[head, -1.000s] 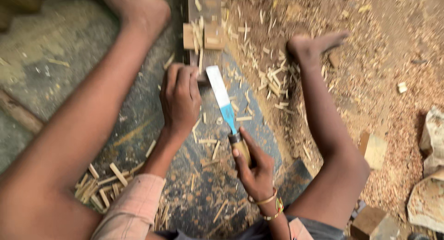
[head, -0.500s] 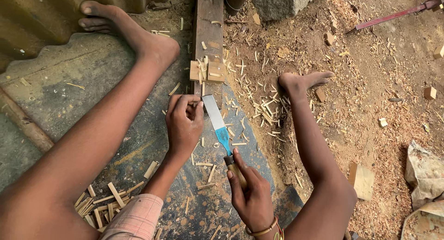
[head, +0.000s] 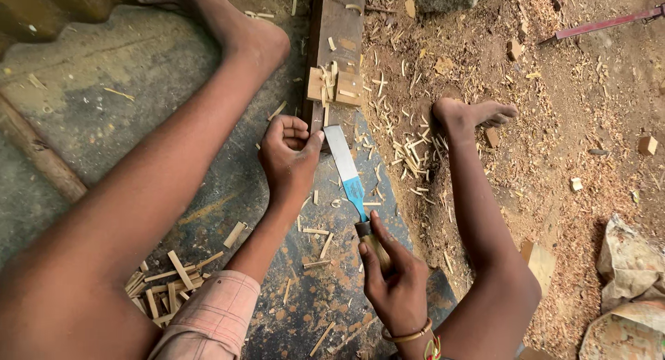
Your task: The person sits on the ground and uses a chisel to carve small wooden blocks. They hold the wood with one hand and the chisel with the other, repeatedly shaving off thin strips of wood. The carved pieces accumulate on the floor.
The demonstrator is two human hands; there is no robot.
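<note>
We sit on the ground with the dark work slab (head: 208, 194) between our legs. Our right hand (head: 395, 280) is closed around the wooden handle of a broad chisel (head: 346, 176); the fingers wrap it and the thumb lies along the top. The blade, partly blue, points to about 11 o'clock, and its edge rests near the lower end of the dark wooden plank (head: 336, 34). Our left hand (head: 287, 155) is at 9 o'clock from the blade, with fingers curled together into a loose fist and the thumb touching the side of the blade tip. If a small piece is pinched there, we cannot tell; the fingers hide it.

To do this step well, we judge that the left thumb should stay beside the blade, never in front of the edge. We should keep the chisel steady and press with control, because the right foot (head: 474, 114) lies at 2 o'clock, near the heap of wood splinters (head: 409, 152). Cut sticks (head: 170, 287) lie at 7 o'clock by our left knee.
</note>
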